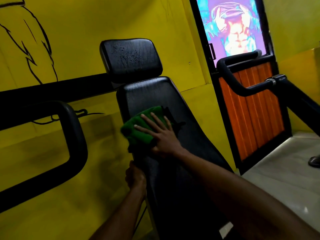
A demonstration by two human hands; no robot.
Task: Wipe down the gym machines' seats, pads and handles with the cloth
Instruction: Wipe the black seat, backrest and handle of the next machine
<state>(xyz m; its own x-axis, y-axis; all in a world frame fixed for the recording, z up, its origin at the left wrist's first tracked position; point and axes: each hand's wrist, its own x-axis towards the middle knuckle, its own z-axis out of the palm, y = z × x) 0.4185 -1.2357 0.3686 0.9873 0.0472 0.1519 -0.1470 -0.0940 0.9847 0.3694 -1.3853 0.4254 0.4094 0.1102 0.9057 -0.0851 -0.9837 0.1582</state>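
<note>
Yellow wall (86, 40) behind back pad (155, 94); right hand (161, 134) flat on cloth (138, 129), left hand (135, 175) seemingly around pad's edge.

Green cloth (142, 126) flat on black back pad (173, 153).

On my left I see a yellow wall (72, 23) with a black line drawing (30, 54). Far right stands a door (251, 118), orange slats below, a colourful picture (233, 28) above. Pale floor (280, 174) lies near right, with a dark shoe-like thing (314, 161) on it.
</note>
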